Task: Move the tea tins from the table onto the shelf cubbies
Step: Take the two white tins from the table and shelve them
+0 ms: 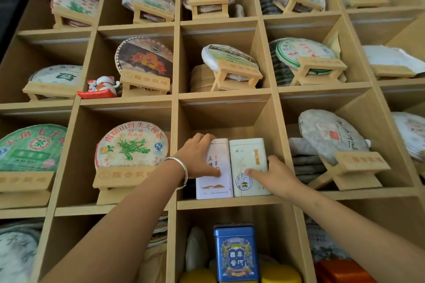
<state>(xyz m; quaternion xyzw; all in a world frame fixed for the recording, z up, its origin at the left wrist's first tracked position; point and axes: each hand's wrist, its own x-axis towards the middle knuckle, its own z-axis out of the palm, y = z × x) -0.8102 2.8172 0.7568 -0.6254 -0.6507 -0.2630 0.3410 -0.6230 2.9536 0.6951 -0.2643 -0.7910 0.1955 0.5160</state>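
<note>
Two upright tea tins stand side by side in a middle cubby of the wooden shelf [227, 202]. My left hand [197, 156], with a silver bangle on the wrist, wraps the top left corner and front of the pale pink tin [217, 181]. My right hand [276, 174] grips the right side of the white tin [247, 156], thumb laid across its front. The tins touch each other and rest on the cubby floor. A blue tea tin [234, 253] stands in the cubby directly below.
Round wrapped tea cakes on small wooden stands [131, 145] fill most neighbouring cubbies. A lucky-cat figure [101, 87] sits in the cubby up and to the left. Yellow round tins [280, 273] flank the blue tin. An orange box [340, 271] lies at the lower right.
</note>
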